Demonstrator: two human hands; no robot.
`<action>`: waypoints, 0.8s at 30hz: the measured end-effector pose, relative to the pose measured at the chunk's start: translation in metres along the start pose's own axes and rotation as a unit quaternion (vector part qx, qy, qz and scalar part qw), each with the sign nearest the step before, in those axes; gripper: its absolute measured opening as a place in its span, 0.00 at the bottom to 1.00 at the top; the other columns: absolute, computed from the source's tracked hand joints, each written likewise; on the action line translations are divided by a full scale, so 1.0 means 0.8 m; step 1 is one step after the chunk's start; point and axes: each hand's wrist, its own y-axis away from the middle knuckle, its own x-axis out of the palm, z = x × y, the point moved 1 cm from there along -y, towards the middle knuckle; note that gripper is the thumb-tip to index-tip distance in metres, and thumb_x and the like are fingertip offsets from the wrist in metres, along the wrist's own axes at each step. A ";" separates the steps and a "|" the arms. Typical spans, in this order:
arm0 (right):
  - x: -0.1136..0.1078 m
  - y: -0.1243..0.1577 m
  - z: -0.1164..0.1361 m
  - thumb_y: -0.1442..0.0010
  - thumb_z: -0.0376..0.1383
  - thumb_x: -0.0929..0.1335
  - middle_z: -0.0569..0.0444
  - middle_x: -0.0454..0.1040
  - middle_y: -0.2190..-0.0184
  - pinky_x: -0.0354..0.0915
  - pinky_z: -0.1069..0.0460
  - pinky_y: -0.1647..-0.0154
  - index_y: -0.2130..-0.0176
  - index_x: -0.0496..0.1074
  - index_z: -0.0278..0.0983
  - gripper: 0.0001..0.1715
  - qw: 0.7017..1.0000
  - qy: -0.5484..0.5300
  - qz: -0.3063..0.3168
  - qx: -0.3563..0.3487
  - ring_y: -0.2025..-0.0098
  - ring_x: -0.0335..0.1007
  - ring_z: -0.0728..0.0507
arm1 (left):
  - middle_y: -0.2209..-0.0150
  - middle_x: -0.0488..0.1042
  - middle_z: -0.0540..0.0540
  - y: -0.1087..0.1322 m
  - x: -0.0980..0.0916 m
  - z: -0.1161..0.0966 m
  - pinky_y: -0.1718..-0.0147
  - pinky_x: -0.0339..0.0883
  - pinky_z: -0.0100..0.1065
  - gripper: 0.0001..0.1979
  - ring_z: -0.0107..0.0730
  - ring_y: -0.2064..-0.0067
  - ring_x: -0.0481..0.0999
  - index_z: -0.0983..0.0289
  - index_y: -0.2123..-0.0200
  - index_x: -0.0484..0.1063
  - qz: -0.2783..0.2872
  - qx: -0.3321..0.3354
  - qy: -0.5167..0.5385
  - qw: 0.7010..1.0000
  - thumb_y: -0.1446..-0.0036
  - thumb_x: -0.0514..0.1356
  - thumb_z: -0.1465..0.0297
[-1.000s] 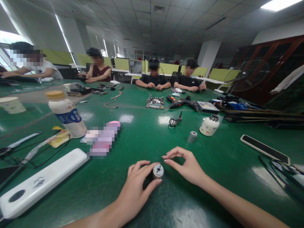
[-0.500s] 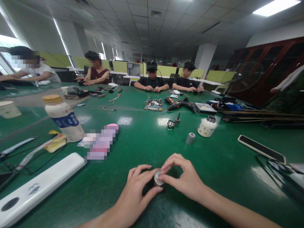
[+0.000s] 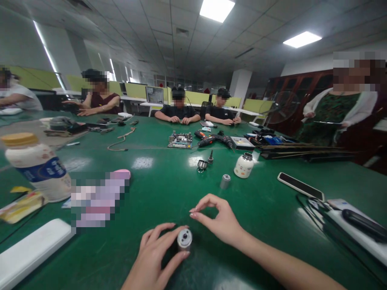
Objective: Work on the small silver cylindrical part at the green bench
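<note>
A small metal cylinder (image 3: pixel 184 240) stands on the green table (image 3: pixel 157 201), whose surface is smooth and glossy. Its long axis is close to vertical, and its flat, round end, pale grey with small dark holes, points upward. The left hand (image 3: pixel 159 251) is at the left side of the cylinder; the thumb and forefinger are gripping it between them, while the other fingers are loosely bent. The right hand (image 3: pixel 222 221) is to the right of the cylinder and beyond it, apart from it. Its thumb and forefinger form a ring with the tips close together; I cannot tell if something tiny is between them. Farther beyond the cylinder, also to the right, are a second cylinder (image 3: pixel 225 181) of similar grey metal and a rounded cream jar (image 3: pixel 243 166) with a shiny neck.
</note>
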 end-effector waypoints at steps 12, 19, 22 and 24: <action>-0.003 -0.007 -0.039 0.49 0.33 0.74 0.54 0.80 0.70 0.66 0.48 0.56 0.71 0.76 0.37 0.03 0.993 0.088 0.077 -0.012 0.63 0.74 0.44 | 0.51 0.76 0.54 -0.005 -0.007 -0.004 0.53 0.69 0.44 0.18 0.44 0.50 0.73 0.52 0.47 0.70 -0.020 -0.045 -0.001 0.999 0.42 0.60 0.62; 0.013 0.010 0.020 0.45 0.34 0.72 0.55 0.81 0.67 0.66 0.49 0.52 0.70 0.75 0.37 0.03 0.998 -0.043 0.039 -0.018 0.61 0.77 0.46 | 0.51 0.76 0.52 -0.002 0.001 0.000 0.52 0.69 0.43 0.18 0.43 0.49 0.73 0.49 0.48 0.70 -0.035 -0.010 0.026 0.999 0.42 0.60 0.60; 0.018 0.020 0.030 0.43 0.31 0.70 0.57 0.80 0.68 0.64 0.50 0.54 0.69 0.76 0.40 0.04 0.991 0.027 0.085 -0.097 0.62 0.76 0.47 | 0.53 0.77 0.51 -0.001 0.002 -0.003 0.53 0.69 0.41 0.18 0.44 0.49 0.73 0.49 0.48 0.71 -0.026 0.023 0.034 0.999 0.42 0.60 0.59; 0.017 0.022 0.031 0.42 0.30 0.69 0.56 0.80 0.68 0.65 0.51 0.55 0.68 0.75 0.40 0.05 0.983 0.056 0.095 -0.146 0.63 0.75 0.47 | 0.53 0.77 0.51 -0.001 0.000 -0.005 0.53 0.69 0.41 0.17 0.44 0.49 0.72 0.49 0.49 0.72 -0.026 0.017 0.035 0.999 0.42 0.60 0.59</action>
